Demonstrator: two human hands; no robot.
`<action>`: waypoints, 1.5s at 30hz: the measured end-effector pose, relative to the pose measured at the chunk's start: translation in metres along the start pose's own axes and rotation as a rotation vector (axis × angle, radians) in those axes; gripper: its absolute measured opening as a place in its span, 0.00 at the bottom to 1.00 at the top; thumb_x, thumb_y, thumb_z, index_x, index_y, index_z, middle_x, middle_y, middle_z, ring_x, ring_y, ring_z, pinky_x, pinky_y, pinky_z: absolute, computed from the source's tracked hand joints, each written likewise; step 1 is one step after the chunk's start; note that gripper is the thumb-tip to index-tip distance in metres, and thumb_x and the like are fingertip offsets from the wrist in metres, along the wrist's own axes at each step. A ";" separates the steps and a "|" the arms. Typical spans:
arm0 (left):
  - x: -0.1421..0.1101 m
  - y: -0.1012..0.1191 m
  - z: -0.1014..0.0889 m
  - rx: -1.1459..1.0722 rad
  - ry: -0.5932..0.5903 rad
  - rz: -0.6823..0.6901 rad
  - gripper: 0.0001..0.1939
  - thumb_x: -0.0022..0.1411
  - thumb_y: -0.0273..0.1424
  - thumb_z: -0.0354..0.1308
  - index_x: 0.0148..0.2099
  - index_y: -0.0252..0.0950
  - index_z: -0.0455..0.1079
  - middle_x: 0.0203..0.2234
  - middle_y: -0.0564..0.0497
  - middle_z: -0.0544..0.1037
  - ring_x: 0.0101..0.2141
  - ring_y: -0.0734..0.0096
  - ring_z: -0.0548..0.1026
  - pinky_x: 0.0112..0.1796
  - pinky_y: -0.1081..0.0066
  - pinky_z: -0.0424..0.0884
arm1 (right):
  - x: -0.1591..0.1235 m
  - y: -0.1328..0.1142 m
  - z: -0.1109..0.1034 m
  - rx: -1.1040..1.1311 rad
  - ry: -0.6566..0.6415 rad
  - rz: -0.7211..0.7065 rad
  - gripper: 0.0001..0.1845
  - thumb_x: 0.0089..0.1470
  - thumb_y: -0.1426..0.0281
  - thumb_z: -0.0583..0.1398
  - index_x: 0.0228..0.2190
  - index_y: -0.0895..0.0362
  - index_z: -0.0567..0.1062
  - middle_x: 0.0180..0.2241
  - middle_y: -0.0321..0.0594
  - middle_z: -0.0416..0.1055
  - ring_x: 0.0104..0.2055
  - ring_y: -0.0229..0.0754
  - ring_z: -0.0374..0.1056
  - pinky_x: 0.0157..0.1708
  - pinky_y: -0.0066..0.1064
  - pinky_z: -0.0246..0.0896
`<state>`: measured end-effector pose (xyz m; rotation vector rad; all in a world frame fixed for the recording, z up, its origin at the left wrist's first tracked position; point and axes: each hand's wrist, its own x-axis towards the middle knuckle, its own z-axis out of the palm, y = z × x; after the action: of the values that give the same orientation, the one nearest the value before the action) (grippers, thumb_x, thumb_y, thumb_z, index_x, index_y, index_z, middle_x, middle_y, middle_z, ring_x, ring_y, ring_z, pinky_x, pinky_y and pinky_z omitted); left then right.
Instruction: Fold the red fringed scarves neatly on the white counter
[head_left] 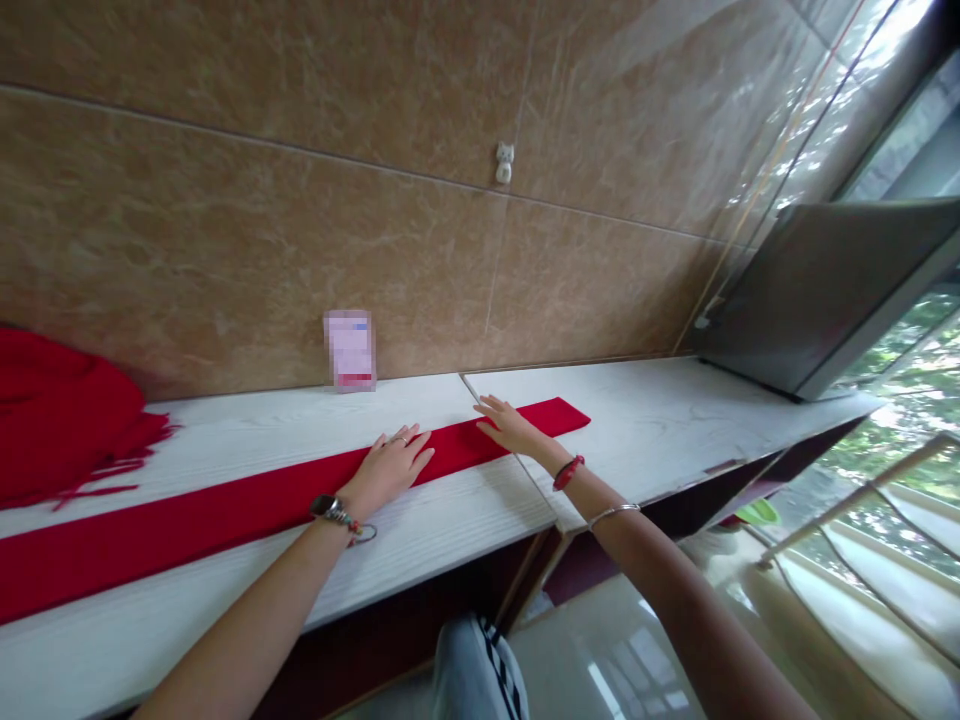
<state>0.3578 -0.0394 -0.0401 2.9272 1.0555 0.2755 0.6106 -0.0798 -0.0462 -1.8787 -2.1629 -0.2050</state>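
A long red strip of folded cloth (255, 510) lies flat along the white countertop, running from the left edge of the view to a squared end right of the middle. My left hand (386, 467) rests palm down on the strip, fingers spread. Farther right, near the squared end, my right hand (506, 425) is over the cloth with its fingers stretched out. Neither hand grips anything. At the far left sits a bunched red fringed cloth (64, 420), its tassels trailing onto the counter.
The white countertop (637, 410) has a seam near my right hand. A blurred-out pinkish card or packet (351, 350) leans against the brown tiled wall (225, 240). A dark grey box-shaped appliance (817, 290) stands at the right end, by the window. Below are open shelves.
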 end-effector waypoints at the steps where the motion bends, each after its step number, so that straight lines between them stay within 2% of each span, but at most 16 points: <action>1: -0.004 -0.004 -0.001 0.012 -0.017 -0.024 0.24 0.65 0.38 0.37 0.61 0.38 0.53 0.60 0.44 0.54 0.59 0.60 0.51 0.54 0.56 0.51 | 0.003 -0.019 0.004 0.027 -0.001 -0.044 0.23 0.58 0.64 0.48 0.53 0.60 0.62 0.58 0.51 0.53 0.61 0.48 0.45 0.56 0.45 0.46; 3: -0.016 -0.017 -0.002 0.034 -0.039 -0.050 0.25 0.65 0.40 0.39 0.61 0.39 0.52 0.60 0.43 0.52 0.59 0.58 0.50 0.54 0.56 0.50 | 0.006 -0.048 0.012 0.065 -0.008 -0.107 0.23 0.59 0.64 0.47 0.53 0.60 0.62 0.57 0.50 0.55 0.60 0.46 0.47 0.56 0.45 0.46; 6: -0.047 -0.044 -0.006 0.071 -0.026 -0.041 0.24 0.65 0.40 0.39 0.61 0.42 0.51 0.61 0.45 0.50 0.60 0.59 0.49 0.54 0.56 0.50 | 0.005 -0.068 0.020 0.106 -0.007 -0.123 0.22 0.60 0.65 0.45 0.53 0.58 0.62 0.54 0.47 0.61 0.58 0.43 0.52 0.56 0.44 0.46; 11: -0.115 -0.099 -0.020 0.165 0.028 -0.129 0.23 0.65 0.36 0.37 0.61 0.39 0.53 0.60 0.46 0.54 0.59 0.62 0.51 0.55 0.58 0.50 | 0.004 -0.066 0.024 0.120 0.024 -0.103 0.21 0.60 0.66 0.45 0.51 0.61 0.65 0.52 0.47 0.64 0.55 0.42 0.58 0.55 0.40 0.48; 15: -0.142 -0.116 -0.024 0.208 0.093 -0.198 0.23 0.65 0.35 0.36 0.60 0.37 0.54 0.58 0.46 0.59 0.58 0.64 0.55 0.55 0.60 0.52 | 0.005 -0.062 0.030 0.117 0.037 -0.105 0.21 0.59 0.66 0.46 0.50 0.61 0.66 0.51 0.47 0.65 0.53 0.43 0.60 0.55 0.39 0.49; 19: -0.143 -0.114 -0.021 0.215 0.137 -0.225 0.22 0.65 0.36 0.37 0.58 0.39 0.58 0.56 0.48 0.62 0.56 0.65 0.58 0.53 0.61 0.55 | 0.006 -0.061 0.034 0.111 0.035 -0.119 0.20 0.59 0.67 0.46 0.49 0.60 0.67 0.50 0.47 0.66 0.52 0.44 0.61 0.54 0.41 0.50; 25: -0.142 -0.115 -0.019 0.219 0.149 -0.210 0.22 0.65 0.36 0.36 0.58 0.38 0.58 0.55 0.47 0.63 0.55 0.65 0.59 0.53 0.60 0.56 | 0.005 -0.064 0.033 0.140 0.059 -0.118 0.20 0.58 0.67 0.46 0.49 0.59 0.66 0.50 0.46 0.66 0.52 0.45 0.61 0.54 0.43 0.50; 31: -0.142 -0.118 -0.018 0.205 0.151 -0.210 0.22 0.65 0.37 0.36 0.58 0.39 0.58 0.56 0.48 0.63 0.55 0.65 0.59 0.52 0.60 0.56 | 0.001 -0.046 0.035 0.155 0.198 -0.040 0.21 0.58 0.66 0.47 0.49 0.62 0.66 0.50 0.50 0.65 0.54 0.45 0.58 0.54 0.40 0.52; 36: -0.141 -0.117 -0.018 0.191 0.154 -0.212 0.22 0.65 0.36 0.37 0.58 0.39 0.58 0.55 0.49 0.63 0.56 0.65 0.59 0.53 0.60 0.55 | -0.006 -0.032 0.036 0.075 0.131 0.002 0.20 0.58 0.67 0.47 0.47 0.62 0.68 0.48 0.50 0.67 0.52 0.46 0.61 0.52 0.39 0.53; 45: -0.144 -0.112 -0.021 0.179 0.144 -0.214 0.22 0.66 0.37 0.37 0.58 0.38 0.58 0.55 0.48 0.63 0.55 0.66 0.59 0.53 0.61 0.55 | -0.009 -0.041 0.029 0.044 0.107 0.009 0.20 0.58 0.68 0.46 0.46 0.63 0.68 0.47 0.50 0.68 0.49 0.45 0.63 0.50 0.36 0.54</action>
<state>0.1743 -0.0448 -0.0509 2.9471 1.4743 0.4105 0.5680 -0.0861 -0.0733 -1.8103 -2.0715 -0.2489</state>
